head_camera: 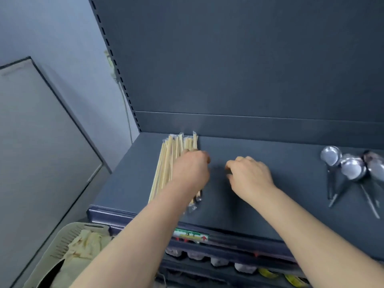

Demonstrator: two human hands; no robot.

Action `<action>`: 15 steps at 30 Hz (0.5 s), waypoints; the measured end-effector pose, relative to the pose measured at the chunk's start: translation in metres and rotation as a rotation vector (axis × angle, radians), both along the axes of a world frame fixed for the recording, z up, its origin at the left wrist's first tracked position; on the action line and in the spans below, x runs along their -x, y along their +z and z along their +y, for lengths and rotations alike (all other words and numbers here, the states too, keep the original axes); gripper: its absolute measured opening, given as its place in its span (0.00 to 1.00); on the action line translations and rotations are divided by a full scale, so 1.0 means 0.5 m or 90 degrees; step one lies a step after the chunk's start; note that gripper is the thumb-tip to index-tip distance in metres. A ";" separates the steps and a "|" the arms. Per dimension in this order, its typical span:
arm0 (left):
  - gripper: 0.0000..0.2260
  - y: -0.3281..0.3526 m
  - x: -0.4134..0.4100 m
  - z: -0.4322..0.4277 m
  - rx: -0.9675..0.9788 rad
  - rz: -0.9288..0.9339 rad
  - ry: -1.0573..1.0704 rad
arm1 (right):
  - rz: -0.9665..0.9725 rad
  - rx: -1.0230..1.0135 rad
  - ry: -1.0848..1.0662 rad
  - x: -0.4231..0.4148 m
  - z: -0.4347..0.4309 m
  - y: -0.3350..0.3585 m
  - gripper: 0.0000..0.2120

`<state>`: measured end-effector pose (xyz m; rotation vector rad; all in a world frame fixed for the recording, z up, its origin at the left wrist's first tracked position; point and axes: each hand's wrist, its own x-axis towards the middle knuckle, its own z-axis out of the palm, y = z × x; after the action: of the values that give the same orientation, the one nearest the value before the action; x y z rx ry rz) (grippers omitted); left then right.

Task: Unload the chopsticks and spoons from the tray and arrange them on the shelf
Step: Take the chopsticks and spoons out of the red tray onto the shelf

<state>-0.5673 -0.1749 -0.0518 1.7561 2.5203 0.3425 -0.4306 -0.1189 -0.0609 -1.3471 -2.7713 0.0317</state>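
A row of wrapped wooden chopsticks (166, 163) lies on the dark shelf (270, 194) at its left end, pointing front to back. My left hand (191, 171) is on the right part of that row, fingers curled down over the packs and thumb at their right side. My right hand (249, 173) hovers just to the right over bare shelf, fingers loosely curled and holding nothing. Several metal spoons (351, 169) lie in a loose cluster at the shelf's right end. The beige slotted tray (62, 242) sits at lower left, below the shelf.
The shelf's back panel (249, 69) rises right behind the chopsticks. A price label (191, 235) sits on the front rail, with packaged goods on the lower shelf (220, 262). A grey panel (31, 152) leans at the left. The tray holds pale crumpled material.
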 end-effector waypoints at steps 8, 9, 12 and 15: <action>0.09 -0.009 -0.230 0.058 0.007 -0.025 -0.222 | -0.027 -0.012 -0.214 -0.279 -0.018 0.021 0.11; 0.09 -0.002 -0.267 0.066 -0.001 -0.033 -0.249 | -0.026 -0.023 -0.239 -0.316 -0.019 0.028 0.11; 0.09 0.026 -0.380 0.084 -0.019 -0.059 -0.311 | -0.008 -0.058 -0.301 -0.424 -0.021 0.051 0.10; 0.08 0.048 -0.508 0.106 -0.032 -0.073 -0.347 | 0.010 -0.098 -0.355 -0.550 -0.016 0.071 0.09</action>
<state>-0.3132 -0.1221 -0.0278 2.2632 1.8673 0.4537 -0.1559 -0.1266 -0.0255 -1.9942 -2.2308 -0.1909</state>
